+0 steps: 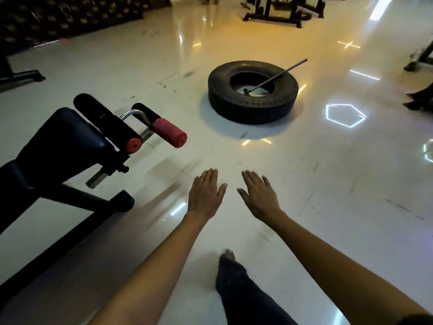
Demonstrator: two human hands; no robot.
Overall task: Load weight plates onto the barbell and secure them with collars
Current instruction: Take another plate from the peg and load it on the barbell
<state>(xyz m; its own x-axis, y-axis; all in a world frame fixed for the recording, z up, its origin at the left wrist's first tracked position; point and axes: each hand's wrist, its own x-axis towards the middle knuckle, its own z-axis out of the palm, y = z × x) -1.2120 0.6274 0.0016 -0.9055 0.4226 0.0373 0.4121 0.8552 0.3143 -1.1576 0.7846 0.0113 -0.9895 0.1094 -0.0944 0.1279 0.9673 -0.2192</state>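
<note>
My left hand (203, 194) and my right hand (259, 195) are stretched out in front of me, palms down, fingers apart, holding nothing. They hover over bare glossy floor. A thin metal bar (275, 77) leans with one end inside a black tyre (253, 92) lying flat on the floor ahead of my hands. No weight plates or collars show in this view.
A black padded bench (63, 146) with red foam rollers (169, 133) stands at the left. Gym machine frames (273, 18) stand at the far back. A dark patterned mat (58, 19) covers the far left. My leg and foot (230, 268) are below, on the white floor (328, 184).
</note>
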